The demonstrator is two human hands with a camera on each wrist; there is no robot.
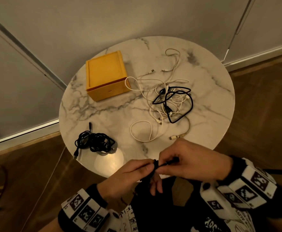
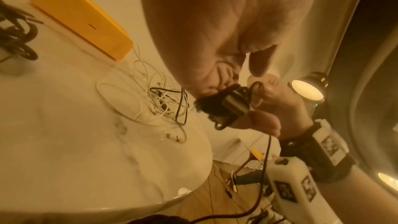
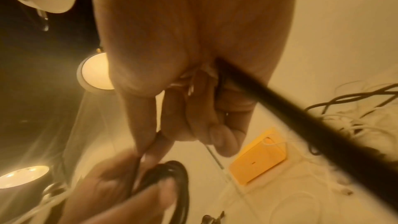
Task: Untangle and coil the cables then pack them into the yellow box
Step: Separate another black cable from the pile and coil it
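Both hands meet over the near edge of the round marble table [image 1: 103, 118]. My left hand [image 1: 133, 174] holds a small coil of black cable [image 1: 156, 166] [image 2: 217, 106]. My right hand [image 1: 183, 161] pinches the free end of that same cable [image 3: 269, 94] beside the coil. A loose length of it hangs down below the table edge. The yellow box [image 1: 107, 76] [image 2: 81, 21] [image 3: 258, 157] stands closed at the far left. A tangle of white and black cables [image 1: 170, 99] [image 2: 163, 103] lies at the right. A bundled black cable [image 1: 95, 141] lies at the near left.
The table stands in a corner between pale wall panels, over a wooden floor [image 1: 19, 173]. White connector ends [image 1: 177, 136] lie just beyond my right hand. Round lamps [image 2: 305, 89] glow in the wrist views. Bare marble lies between the box and the black bundle.
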